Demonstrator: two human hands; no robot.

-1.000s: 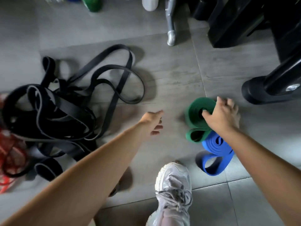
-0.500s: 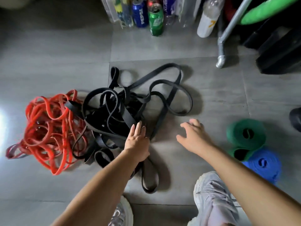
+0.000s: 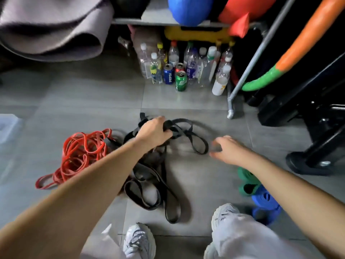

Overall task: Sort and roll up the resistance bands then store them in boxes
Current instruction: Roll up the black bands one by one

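A tangle of black resistance bands [image 3: 149, 186] lies on the grey floor in front of me. My left hand [image 3: 153, 134] grips a bunch of the black bands at the pile's far end. My right hand [image 3: 226, 151] hovers blurred to the right of a black loop, fingers spread and holding nothing. A heap of red bands [image 3: 80, 152] sits left of the black ones. A rolled green band [image 3: 247, 181] and a rolled blue band [image 3: 266, 202] lie under my right forearm.
Several bottles and cans [image 3: 182, 68] stand against a shelf at the back. A metal pole foot [image 3: 230, 114] and black gym equipment [image 3: 315, 143] are on the right. A clear plastic box [image 3: 8, 128] is at the left edge. My shoes [image 3: 139, 241] are near.
My left hand moved forward and closed around the black bands, lifting them. My right hand shifted right. The view tilted up, showing the shelf.
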